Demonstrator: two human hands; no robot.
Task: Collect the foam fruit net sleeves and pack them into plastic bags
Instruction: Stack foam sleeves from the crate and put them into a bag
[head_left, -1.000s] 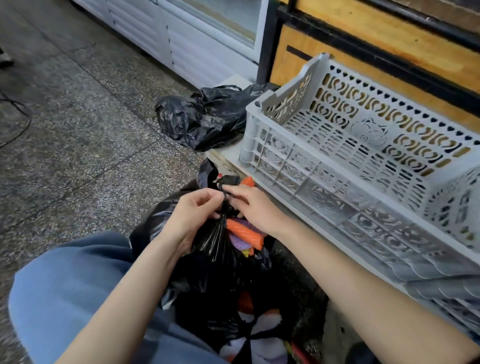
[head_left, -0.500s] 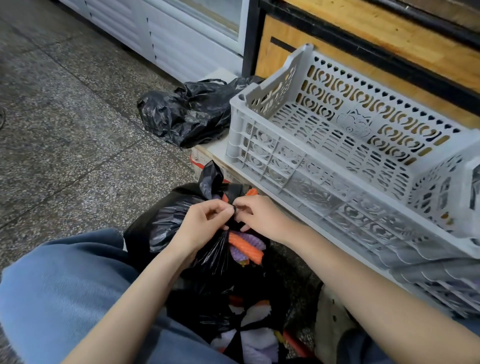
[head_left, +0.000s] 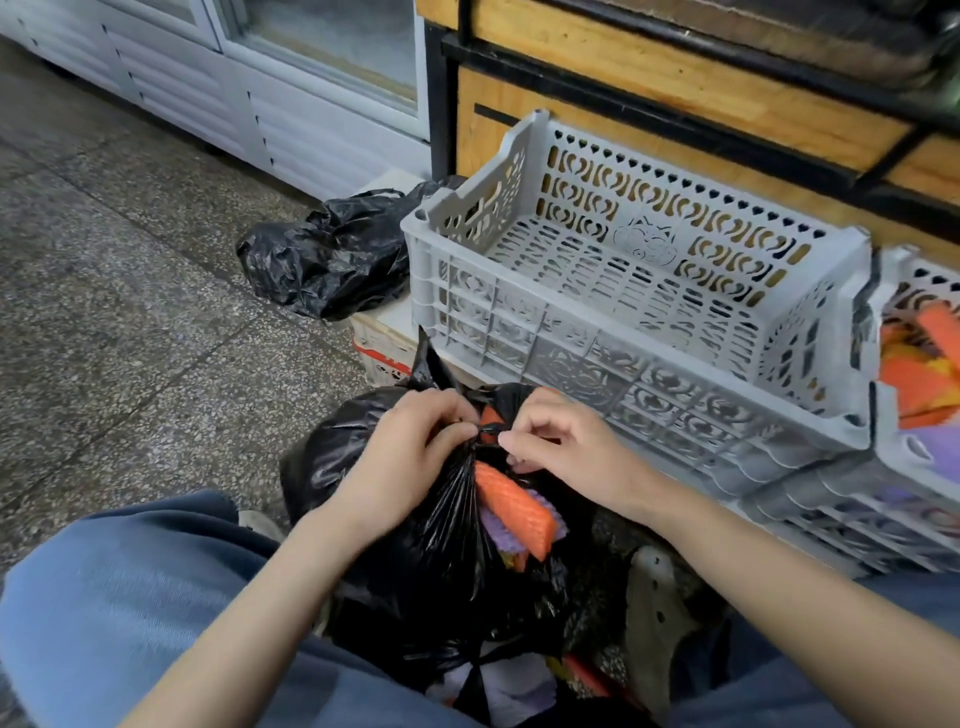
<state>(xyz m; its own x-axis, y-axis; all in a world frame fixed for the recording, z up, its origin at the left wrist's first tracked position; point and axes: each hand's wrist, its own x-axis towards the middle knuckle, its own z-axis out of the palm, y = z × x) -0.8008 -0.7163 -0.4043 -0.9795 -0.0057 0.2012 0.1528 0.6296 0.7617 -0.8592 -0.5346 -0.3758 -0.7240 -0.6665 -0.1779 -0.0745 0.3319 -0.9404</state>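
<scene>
A stuffed black plastic bag (head_left: 415, 561) sits between my knees on the floor. Orange (head_left: 514, 504) and purple foam net sleeves (head_left: 501, 535) poke out of its open mouth. My left hand (head_left: 410, 457) pinches one gathered edge of the bag at the top. My right hand (head_left: 561, 441) pinches the opposite twisted strip of plastic, fingertips almost touching the left. A short black strand runs between the two hands. More orange and purple sleeves (head_left: 919, 364) lie in a grey crate at the far right.
An empty grey perforated crate (head_left: 639, 332) stands on a low box just beyond the bag. A second filled black bag (head_left: 327, 260) lies to its left on the speckled floor. White cabinet and wooden shelving run along the back.
Both hands keep pinching the bag's top edges and have drawn them tighter together. The camera has shifted left and back, bringing the right-hand crate of sleeves into view.
</scene>
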